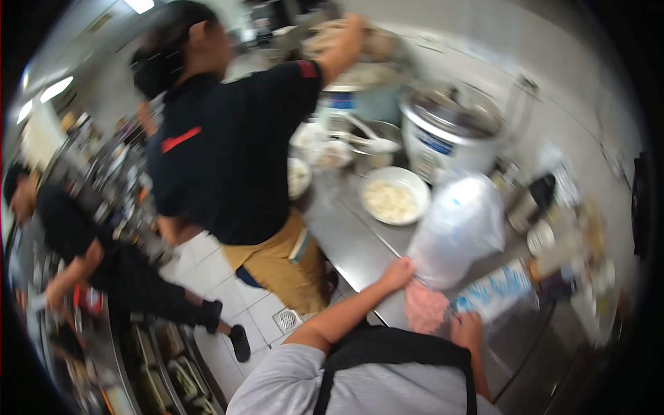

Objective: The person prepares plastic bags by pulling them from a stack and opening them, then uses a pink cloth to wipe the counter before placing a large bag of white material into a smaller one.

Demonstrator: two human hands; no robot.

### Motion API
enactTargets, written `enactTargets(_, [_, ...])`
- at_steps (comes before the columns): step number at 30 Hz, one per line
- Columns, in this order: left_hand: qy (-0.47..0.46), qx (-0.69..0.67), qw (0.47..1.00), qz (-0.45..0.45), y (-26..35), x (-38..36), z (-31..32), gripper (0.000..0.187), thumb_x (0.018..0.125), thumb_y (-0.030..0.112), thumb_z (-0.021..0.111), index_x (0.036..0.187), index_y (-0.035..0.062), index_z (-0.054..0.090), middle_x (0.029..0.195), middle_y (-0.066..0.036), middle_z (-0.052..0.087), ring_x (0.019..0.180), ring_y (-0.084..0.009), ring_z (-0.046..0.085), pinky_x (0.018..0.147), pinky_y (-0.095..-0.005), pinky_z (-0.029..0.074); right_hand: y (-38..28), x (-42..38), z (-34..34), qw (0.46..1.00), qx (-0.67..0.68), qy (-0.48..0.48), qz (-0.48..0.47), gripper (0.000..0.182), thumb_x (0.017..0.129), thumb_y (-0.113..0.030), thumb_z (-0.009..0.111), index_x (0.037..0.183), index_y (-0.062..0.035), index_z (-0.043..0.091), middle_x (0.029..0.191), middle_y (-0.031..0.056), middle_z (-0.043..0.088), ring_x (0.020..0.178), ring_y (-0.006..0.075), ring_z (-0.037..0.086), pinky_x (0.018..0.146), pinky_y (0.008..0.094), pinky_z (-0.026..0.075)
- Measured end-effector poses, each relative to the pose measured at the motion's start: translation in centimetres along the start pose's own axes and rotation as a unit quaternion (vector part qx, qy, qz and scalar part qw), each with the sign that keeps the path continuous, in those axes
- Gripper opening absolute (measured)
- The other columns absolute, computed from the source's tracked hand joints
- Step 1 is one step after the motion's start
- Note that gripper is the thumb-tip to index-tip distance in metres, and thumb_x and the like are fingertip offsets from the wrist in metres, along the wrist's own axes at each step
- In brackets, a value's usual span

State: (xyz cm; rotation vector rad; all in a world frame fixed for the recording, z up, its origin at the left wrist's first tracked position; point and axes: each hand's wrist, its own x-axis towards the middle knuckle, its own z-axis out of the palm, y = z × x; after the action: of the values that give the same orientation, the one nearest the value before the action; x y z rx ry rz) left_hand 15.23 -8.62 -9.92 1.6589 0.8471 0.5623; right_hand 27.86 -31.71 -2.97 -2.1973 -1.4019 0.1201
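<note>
My left hand (399,272) is closed at the place where a puffed-up clear plastic bag (458,232) meets a soft, crumpled pink thing (425,308). It seems to pinch the bag's edge, though blur hides the fingertips. Whether the pink thing lies in the bag or under it, I cannot tell. To its right, my right hand (467,328) rests with curled fingers, close to a white and blue printed plastic packet (494,290) on the steel counter. What those fingers hold, if anything, does not show.
Behind the bag stand a white bowl (395,196) of pale pieces and a large lidded cooker (453,124). Bottles and jars (553,238) line the wall side. One co-worker (228,138) reaches over the counter at left; another person (90,256) stands farther off.
</note>
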Motion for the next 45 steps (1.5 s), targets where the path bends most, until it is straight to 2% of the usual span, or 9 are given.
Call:
enactTargets(3, [0.014,-0.022,1.0,-0.002,1.0,-0.7,-0.2,0.022,0.075,0.023,0.043,0.072,0.0019,0.049,0.057,-0.012,0.052,0.052,-0.0214,0.052,0.05,-0.0342,0.041,0.9,0.0,-1.1,0.982,-0.124,-0.076,0.118,0.045,0.066,-0.014,0.058,0.107,0.0017,0.045,0.114,0.0215,0.039,0.106,0.0361,0.036,0.089,0.0413,0.03])
enactTargets(7, [0.04,0.068,0.991,0.104,-0.2,-0.8,0.2,0.019,0.075,0.022,0.045,0.072,0.0034,0.047,0.063,-0.015,0.052,0.056,-0.0236,0.05,0.053,-0.0367,0.039,3.8,0.5,2.0,0.962,-0.245,-0.07,0.099,0.061,0.063,-0.021,0.063,0.116,-0.0072,0.038,0.12,0.0171,0.037,0.111,0.032,0.034,0.088,0.0428,0.031])
enactTargets(18, [0.043,-0.017,0.989,0.143,0.7,-2.7,-0.3,0.014,0.075,0.017,0.048,0.071,0.0029,0.046,0.062,-0.008,0.049,0.058,-0.0154,0.045,0.054,-0.031,0.038,8.2,2.7,1.7,0.98,-0.065,0.051,-0.181,0.032,0.073,-0.035,0.052,0.071,-0.003,0.055,0.069,0.0207,0.053,0.063,0.0343,0.05,0.061,0.0423,0.041])
enactTargets(21, [0.048,-0.025,0.987,0.149,0.0,-2.1,0.1,0.014,0.075,0.016,0.048,0.072,0.0028,0.046,0.061,-0.008,0.049,0.057,-0.0152,0.045,0.054,-0.0313,0.038,3.4,2.3,-2.2,0.992,-0.085,-0.093,0.008,0.036,0.074,-0.036,0.052,0.074,-0.0002,0.056,0.072,0.0233,0.053,0.067,0.0381,0.049,0.064,0.0437,0.04])
enactTargets(31, [-0.044,-0.109,0.993,-0.009,1.9,-3.4,-1.4,0.012,0.077,0.016,0.049,0.077,0.0045,0.047,0.066,0.0,0.047,0.062,-0.0087,0.045,0.055,-0.0243,0.04,2.8,2.8,-4.0,0.983,-0.157,-0.098,0.0,0.038,0.076,-0.034,0.048,0.082,0.002,0.056,0.085,0.0234,0.054,0.078,0.0395,0.05,0.069,0.0448,0.039])
enactTargets(34, [0.004,-0.142,0.983,0.115,-0.5,-3.1,1.3,0.012,0.076,0.016,0.049,0.076,0.0045,0.049,0.066,-0.001,0.049,0.061,-0.0078,0.046,0.052,-0.024,0.039,2.3,2.9,-4.2,0.991,-0.109,-0.069,-0.026,0.039,0.076,-0.036,0.049,0.086,0.0014,0.056,0.086,0.0232,0.054,0.078,0.0393,0.05,0.069,0.0448,0.039])
enactTargets(41, [-0.281,-0.094,0.94,0.172,6.3,-7.0,5.7,0.039,0.069,0.018,0.06,0.1,0.0013,0.043,0.085,-0.007,0.046,0.079,-0.0165,0.047,0.068,-0.0274,0.039,-1.1,3.5,-4.7,0.977,-0.08,-0.193,-0.049,0.039,0.075,-0.036,0.05,0.088,-0.0003,0.056,0.079,0.0228,0.055,0.071,0.0383,0.05,0.062,0.0419,0.04])
enactTargets(44, [-0.116,0.066,0.881,0.454,8.3,-7.9,5.6,0.053,0.064,0.019,0.065,0.106,0.0004,0.039,0.086,-0.01,0.043,0.079,-0.0222,0.047,0.068,-0.0295,0.037,-0.6,3.2,-2.2,0.981,-0.014,-0.141,-0.134,0.033,0.076,-0.031,0.048,0.088,-0.0013,0.056,0.079,0.0226,0.054,0.071,0.0385,0.049,0.062,0.0415,0.039])
enactTargets(45, [-0.133,0.072,0.882,0.446,8.6,-8.0,5.3,0.05,0.064,0.019,0.064,0.103,0.0,0.04,0.086,-0.011,0.044,0.079,-0.0236,0.046,0.069,-0.0302,0.037,-0.3,3.0,-1.6,0.98,0.012,-0.102,-0.168,0.031,0.076,-0.03,0.048,0.088,-0.0017,0.056,0.079,0.0227,0.054,0.072,0.0386,0.049,0.062,0.0414,0.039])
